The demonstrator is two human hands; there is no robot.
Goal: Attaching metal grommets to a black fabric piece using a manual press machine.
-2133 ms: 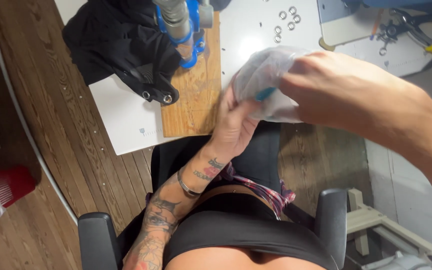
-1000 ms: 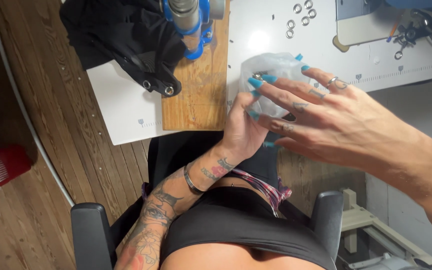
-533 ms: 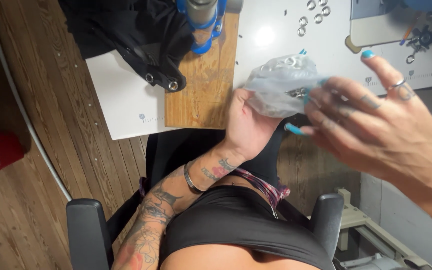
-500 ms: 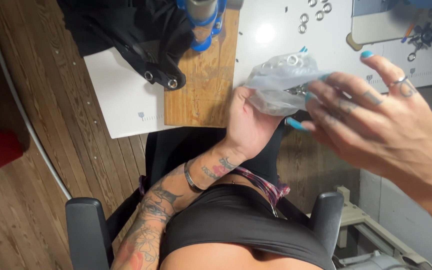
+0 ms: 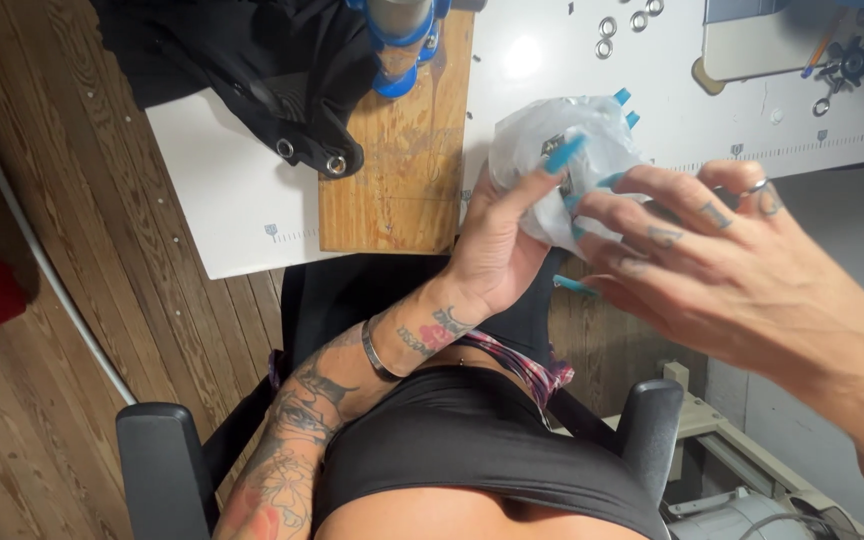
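Note:
My left hand (image 5: 497, 245) holds a small clear plastic bag (image 5: 542, 150) of metal eyelets at the front edge of the white table (image 5: 242, 215). Its thumb with a long blue nail presses across the bag's front. My right hand (image 5: 712, 250) reaches in from the right, fingers spread, with its fingertips at the bag's opening. Whether it pinches an eyelet is hidden by the plastic. A ring sits on one right finger.
A wooden board (image 5: 397, 170) lies on the table under a blue press (image 5: 397, 35). Black fabric with eyelets (image 5: 272, 70) lies to the left. Loose eyelets (image 5: 617, 25) and tools (image 5: 842, 65) sit at the back right. Black chair armrests (image 5: 157, 470) flank my lap.
The bag has turned more upright in my left hand, whose thumb now crosses its front. My right hand's fingers have lowered and curled closer to the bag's opening.

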